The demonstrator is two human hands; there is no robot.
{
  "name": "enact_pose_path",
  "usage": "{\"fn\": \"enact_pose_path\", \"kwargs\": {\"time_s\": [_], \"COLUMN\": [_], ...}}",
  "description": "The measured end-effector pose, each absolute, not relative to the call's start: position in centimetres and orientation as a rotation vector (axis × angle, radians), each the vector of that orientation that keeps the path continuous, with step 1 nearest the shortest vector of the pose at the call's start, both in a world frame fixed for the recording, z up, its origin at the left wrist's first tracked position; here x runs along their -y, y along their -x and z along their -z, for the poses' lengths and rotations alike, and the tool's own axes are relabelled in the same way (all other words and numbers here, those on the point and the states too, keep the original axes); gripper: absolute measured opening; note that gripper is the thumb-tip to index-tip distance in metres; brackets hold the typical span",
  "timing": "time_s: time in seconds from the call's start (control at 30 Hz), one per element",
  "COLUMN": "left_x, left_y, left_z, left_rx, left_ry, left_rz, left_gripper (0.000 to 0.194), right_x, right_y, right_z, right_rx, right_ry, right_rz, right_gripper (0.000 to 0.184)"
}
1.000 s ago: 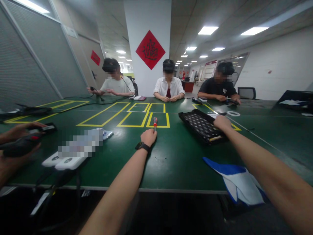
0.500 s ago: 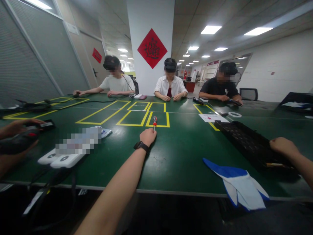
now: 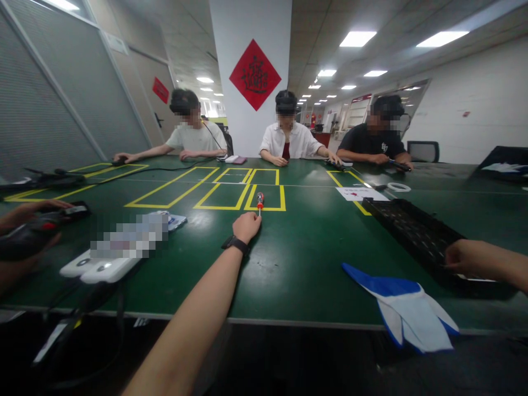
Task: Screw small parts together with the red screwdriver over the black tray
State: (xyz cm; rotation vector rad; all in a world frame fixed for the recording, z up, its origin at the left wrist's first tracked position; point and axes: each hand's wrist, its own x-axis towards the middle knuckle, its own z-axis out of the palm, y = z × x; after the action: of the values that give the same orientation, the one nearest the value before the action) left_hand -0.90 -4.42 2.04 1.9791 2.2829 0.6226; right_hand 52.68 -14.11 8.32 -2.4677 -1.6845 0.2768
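Green worktop (image 3: 305,280) carries, toward its right and set back from the near edge, a long black tray (image 3: 416,225) — probably light, stiff plastic, best taken by its side walls — where the right hand (image 3: 470,258) curls at the near end, though I cannot tell whether it grips anything. Well to the left, also back from the near edge, the left hand (image 3: 246,226) closes around the shaft of a screwdriver (image 3: 259,201) whose handle points at the far edge; it should be rigid and sturdy, the slim metal slipperier than the thicker handle.
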Motion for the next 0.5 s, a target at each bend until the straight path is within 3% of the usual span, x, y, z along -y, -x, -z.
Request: {"fn": "enact_pose_path", "kwargs": {"time_s": [0.1, 0.37, 0.5], "left_x": [4.5, 4.7, 4.5], "left_y": [0.9, 0.9, 0.9], "left_z": [-2.2, -2.3, -2.2], "left_rx": [-2.273, -2.258, -2.261], "left_ry": [-1.978, -1.963, -1.968], "left_rz": [-0.622, -0.615, -0.635], "left_gripper": [0.037, 0.037, 0.037], "right_x": [14.6, 14.4, 15.3], "right_y": [-52.0, -51.9, -50.1], "right_z": [-8.1, -8.4, -8.4], "right_rx": [1.856, 1.677, 1.464], "right_ry": [2.605, 2.734, 2.616], "right_rz": [-0.664, -0.708, -0.246], "right_gripper": [0.012, 0.023, 0.039]}}
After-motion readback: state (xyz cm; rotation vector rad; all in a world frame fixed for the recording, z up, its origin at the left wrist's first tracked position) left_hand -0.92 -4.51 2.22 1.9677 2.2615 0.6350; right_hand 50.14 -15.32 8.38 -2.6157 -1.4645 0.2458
